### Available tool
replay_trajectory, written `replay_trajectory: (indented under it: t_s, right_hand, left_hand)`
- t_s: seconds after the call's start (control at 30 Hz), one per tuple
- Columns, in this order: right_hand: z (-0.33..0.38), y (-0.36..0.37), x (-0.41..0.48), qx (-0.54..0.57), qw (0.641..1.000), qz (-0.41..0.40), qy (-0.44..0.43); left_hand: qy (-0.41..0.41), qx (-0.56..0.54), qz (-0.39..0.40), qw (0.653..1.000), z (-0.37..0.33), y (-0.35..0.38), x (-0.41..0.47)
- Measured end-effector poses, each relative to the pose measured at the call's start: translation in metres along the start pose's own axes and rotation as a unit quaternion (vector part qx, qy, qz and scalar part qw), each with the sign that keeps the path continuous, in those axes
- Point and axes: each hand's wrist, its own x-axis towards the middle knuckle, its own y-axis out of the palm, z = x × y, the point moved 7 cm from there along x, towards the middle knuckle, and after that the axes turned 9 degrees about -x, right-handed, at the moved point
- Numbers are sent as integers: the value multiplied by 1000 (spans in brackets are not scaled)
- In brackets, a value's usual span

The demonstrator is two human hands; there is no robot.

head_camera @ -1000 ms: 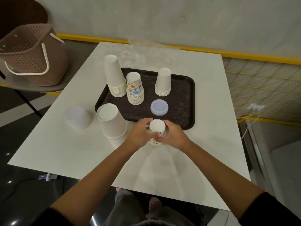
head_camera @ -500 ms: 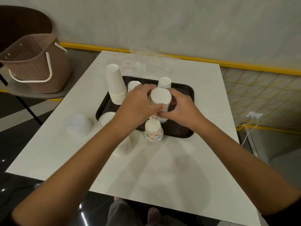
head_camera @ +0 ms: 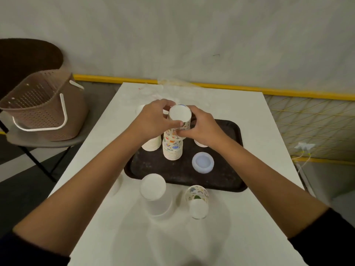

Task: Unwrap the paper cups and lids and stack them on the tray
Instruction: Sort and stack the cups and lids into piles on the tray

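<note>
Table [head_camera: 192, 237] white, dark tray [head_camera: 172, 169] resting on it. My left hand [head_camera: 153, 120] and right hand [head_camera: 203, 125] both curl round a batch of printed cups [head_camera: 180, 120] — bottoms up, held right over the printed stack [head_camera: 172, 148] on the tray, seemingly touching its top. Just right of that stack sits a pale lid [head_camera: 202, 162], on the tray too.

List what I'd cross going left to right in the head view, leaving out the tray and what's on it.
Brown basket → plain white cup stack on the table → printed cups beside that stack → white plug off the table's right side.
</note>
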Motion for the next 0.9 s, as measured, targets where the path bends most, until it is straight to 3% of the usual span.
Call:
replay_trajectory:
  t_s: [0.63,0.9]
  right_hand:
    - [-53,71,25,-7,992,55,115]
    - [-68,62,-2,-27,988,57,141]
  left_hand:
    - [-62,-17,104,992,81,38,36]
    - [-110,-61,51,991,79,22,10]
